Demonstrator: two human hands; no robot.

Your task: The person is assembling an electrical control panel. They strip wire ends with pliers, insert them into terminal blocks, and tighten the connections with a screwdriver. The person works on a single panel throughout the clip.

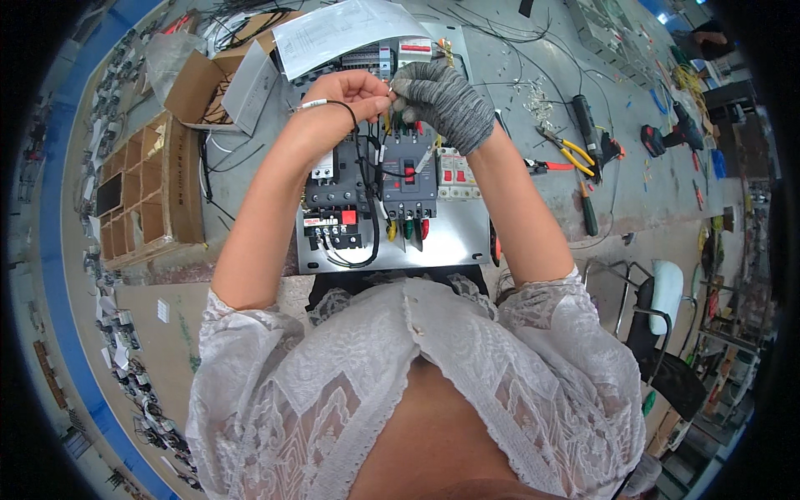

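Note:
Over the upper part of a metal mounting plate [400, 262] my two hands meet, fingertips close together. My bare left hand [343, 93] is closed in a pinch, and so is my right hand [443, 98], in a grey knitted glove. A tiny pale piece shows between their fingertips, too small to name. By my left wrist passes a black wire [363, 167] with a white marker sleeve [314, 103]. Below the hands sit a grey circuit breaker [408, 185], a black contactor [333, 197], a relay with a red block [333, 223] and a white breaker with red switches [457, 175].
A printed sheet [346, 37] covers the plate's far end. To the left are an open carton [250, 87] and a divided cardboard box [185, 179]. On the right lie yellow-handled pliers [575, 155], a screwdriver [588, 208], a black tool [586, 125] and a cordless drill [679, 132].

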